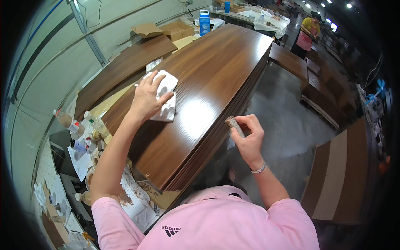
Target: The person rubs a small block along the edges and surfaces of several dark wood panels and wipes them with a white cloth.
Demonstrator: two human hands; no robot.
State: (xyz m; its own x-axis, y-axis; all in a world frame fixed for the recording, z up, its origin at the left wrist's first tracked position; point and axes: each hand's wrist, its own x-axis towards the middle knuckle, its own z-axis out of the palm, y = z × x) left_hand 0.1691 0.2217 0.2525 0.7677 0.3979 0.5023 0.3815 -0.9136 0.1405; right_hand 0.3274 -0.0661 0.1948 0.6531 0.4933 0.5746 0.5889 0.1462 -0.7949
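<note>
A stack of long brown wood-grain panels [208,71] lies in front of me, light glaring off its glossy top. On that top, towards the left edge, my left hand [148,98] grips a folded white cloth [168,102], with the thumb and fingers spread over it. My right hand [250,139] is held beyond the right edge of the stack. Between its thumb and curled fingers is a short grey block [236,126] with a brown end, its exact kind unclear.
Plastic bottles [68,121], papers and a blue-capped jar [78,145] crowd the left side. A blue water bottle [204,23] and cardboard boxes [177,31] stand at the far end. More panels [341,171] are at right; another person [307,35] works in the back.
</note>
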